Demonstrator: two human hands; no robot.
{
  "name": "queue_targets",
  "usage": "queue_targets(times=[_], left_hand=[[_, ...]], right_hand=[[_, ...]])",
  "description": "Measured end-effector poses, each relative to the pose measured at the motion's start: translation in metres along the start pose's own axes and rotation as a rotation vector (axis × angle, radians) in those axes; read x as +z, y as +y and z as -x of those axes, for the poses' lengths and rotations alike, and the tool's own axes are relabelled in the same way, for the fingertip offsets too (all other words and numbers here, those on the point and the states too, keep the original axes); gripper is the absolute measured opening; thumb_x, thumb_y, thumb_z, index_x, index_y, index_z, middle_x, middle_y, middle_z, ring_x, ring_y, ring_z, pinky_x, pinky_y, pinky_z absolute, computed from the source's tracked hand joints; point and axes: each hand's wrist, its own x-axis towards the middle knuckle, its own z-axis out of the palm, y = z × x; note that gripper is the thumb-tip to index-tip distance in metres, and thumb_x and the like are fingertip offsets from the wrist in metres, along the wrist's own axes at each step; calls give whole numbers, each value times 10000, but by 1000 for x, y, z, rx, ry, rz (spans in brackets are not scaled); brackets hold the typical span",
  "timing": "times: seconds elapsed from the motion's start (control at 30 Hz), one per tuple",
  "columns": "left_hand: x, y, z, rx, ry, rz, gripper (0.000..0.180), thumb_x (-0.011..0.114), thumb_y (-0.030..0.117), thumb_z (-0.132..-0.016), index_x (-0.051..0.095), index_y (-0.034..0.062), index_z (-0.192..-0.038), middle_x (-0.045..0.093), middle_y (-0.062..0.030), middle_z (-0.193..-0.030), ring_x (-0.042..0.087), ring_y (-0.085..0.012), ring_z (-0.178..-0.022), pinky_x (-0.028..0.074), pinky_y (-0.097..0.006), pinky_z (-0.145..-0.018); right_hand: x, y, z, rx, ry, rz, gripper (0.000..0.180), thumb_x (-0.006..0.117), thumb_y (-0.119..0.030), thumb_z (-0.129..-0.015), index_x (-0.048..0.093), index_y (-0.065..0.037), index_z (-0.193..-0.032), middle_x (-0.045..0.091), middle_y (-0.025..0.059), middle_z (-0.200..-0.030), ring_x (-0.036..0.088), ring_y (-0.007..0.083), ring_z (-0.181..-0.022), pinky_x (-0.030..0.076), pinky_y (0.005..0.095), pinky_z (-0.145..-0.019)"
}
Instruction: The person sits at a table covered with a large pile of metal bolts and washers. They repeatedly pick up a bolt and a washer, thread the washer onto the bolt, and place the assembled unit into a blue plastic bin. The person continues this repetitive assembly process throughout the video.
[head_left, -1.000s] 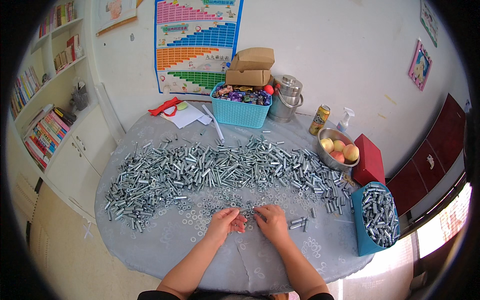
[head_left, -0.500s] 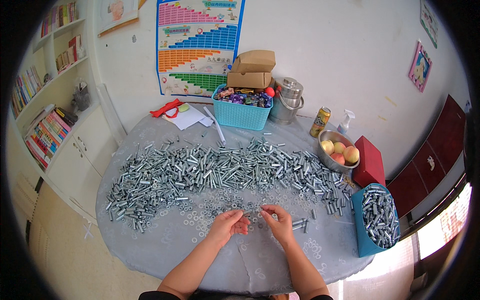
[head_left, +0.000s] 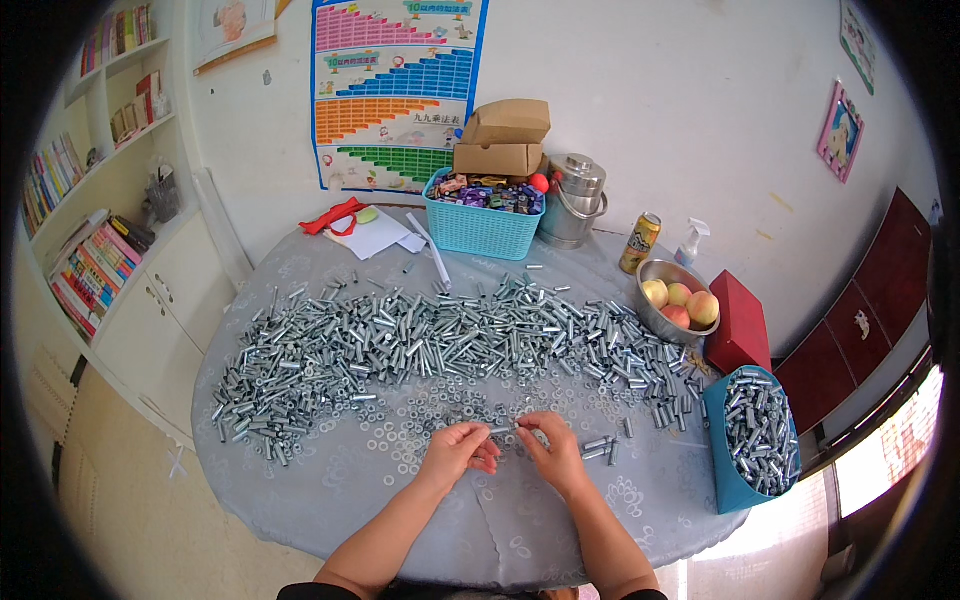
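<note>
Between my two hands, just over the near part of the table, a short silver metal bolt point(head_left: 501, 430) lies level. My left hand point(head_left: 456, 458) pinches its left end with thumb and forefinger, the other fingers loosely curled. At its right end, the thumb and forefinger of my right hand point(head_left: 552, 455) are closed together; whether a small ring is also between them is too small to tell. Flat metal washers point(head_left: 402, 447) lie scattered beneath and beyond the hands. Several loose bolts point(head_left: 603, 448) rest beside my right hand.
A wide heap of bolts point(head_left: 440, 335) spans the middle of the table point(head_left: 400, 530). A teal bin point(head_left: 730, 490) full of bolts stands at the right edge. Farther back are a bowl of peaches point(head_left: 660, 325), a red box point(head_left: 738, 325), a can point(head_left: 641, 243), and a turquoise basket point(head_left: 485, 235).
My right fingertips have moved slightly left onto the bolt's right end. The bolt now lies level and shows more clearly between the hands. My left hand has hardly moved.
</note>
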Motion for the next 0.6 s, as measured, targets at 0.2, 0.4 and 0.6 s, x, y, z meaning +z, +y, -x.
queue_targets(times=[0.2, 0.4, 0.6], left_hand=[[7, 0, 7, 58, -168, -111, 219, 477, 131, -903, 536, -37, -1030, 605, -125, -769, 606, -179, -606, 532, -288, -545], [7, -4, 3, 68, -94, -71, 226, 472, 150, -908, 535, -40, -1012, 601, -126, -759, 598, -169, -600, 530, -284, -544], [6, -2, 4, 92, -63, -42, 237, 476, 166, -907, 532, -51, -984, 599, -131, -747, 592, -168, -582, 530, -288, -530]], right_hand=[[-4, 12, 9, 470, -157, -246, 299, 522, -265, -881, 576, 8, -771, 574, 54, -705, 512, 122, -655, 407, 272, -594], [-3, 7, 8, 465, -92, -250, 331, 519, -299, -888, 589, 12, -802, 576, 54, -656, 520, 114, -627, 417, 258, -587], [-5, 2, 8, 309, -121, -202, 173, 607, -164, -825, 604, 2, -870, 599, 67, -766, 546, 141, -706, 433, 264, -634]])
